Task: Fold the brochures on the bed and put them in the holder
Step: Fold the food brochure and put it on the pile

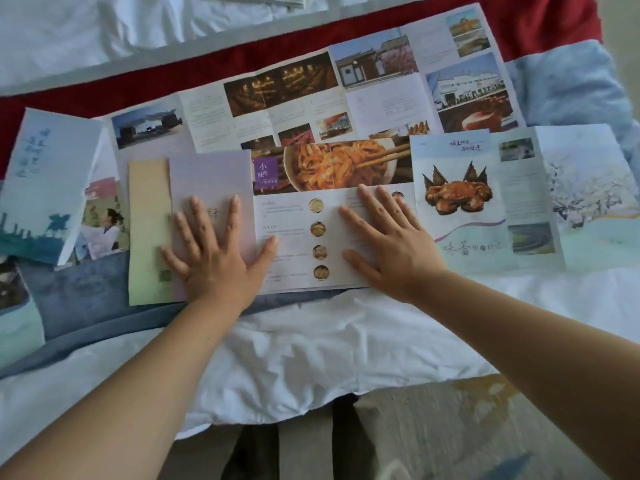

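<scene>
A partly folded brochure [298, 237] with a noodle photo lies in front of me on the bed. Its lilac left panel [211, 178] is turned over onto the page. My left hand [214, 258] presses flat on that lilac panel, fingers spread. Flat on the brochure's white right part lies my right hand [391, 244], fingers straight. A long unfolded brochure [311, 95] with building photos stretches behind it. To the right lies an open brochure with a crab picture [485, 202]. A pale blue folded brochure [41, 181] sits at the left. No holder is visible.
More brochure sheets [100, 220] overlap at the left, over a blue blanket [86, 289]. A red cloth [173, 77] crosses the bed behind the papers. White bedding [311, 358] runs to the near edge, with the floor [450, 427] below.
</scene>
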A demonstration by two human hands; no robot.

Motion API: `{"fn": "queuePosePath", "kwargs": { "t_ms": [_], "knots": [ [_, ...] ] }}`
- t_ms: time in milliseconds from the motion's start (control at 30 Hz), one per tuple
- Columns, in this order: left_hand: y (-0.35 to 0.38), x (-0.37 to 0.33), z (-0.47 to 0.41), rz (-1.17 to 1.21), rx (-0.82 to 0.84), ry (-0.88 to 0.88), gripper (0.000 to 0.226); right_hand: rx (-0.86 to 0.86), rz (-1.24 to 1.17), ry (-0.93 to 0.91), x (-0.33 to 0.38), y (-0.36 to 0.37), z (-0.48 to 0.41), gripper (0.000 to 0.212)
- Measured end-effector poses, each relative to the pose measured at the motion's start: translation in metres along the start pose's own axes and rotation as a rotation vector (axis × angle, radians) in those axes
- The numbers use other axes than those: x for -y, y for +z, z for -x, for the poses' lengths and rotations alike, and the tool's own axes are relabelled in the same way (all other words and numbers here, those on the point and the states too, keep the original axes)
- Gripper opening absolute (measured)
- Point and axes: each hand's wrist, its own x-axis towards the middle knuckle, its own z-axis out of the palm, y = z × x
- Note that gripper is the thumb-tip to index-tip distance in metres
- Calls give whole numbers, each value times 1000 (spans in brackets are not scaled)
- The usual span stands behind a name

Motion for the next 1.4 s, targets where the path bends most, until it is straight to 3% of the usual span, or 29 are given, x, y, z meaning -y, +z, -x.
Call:
{"fn": "queuePosePath", "kwargs": {
  "t_ms": [233,367,667,867,1200,1400],
  "knots": [
    [-7,120,-11,106,-56,-103,101,-5,8,146,33,3,-19,67],
    [-9,135,-11,235,-33,-82,112,2,28,159,47,10,-19,66],
    [-28,91,-7,509,32,69,115,18,24,180,47,7,-20,65],
    [-39,43,-3,553,-47,236,98,8,19,175,47,11,-19,65],
    [-55,-84,4,424,101,153,83,8,-92,133,7,-11,-11,78],
    [-50,-129,0,330,177,156,75,-11,-32,139,-32,-17,8,69]
  ]
}}
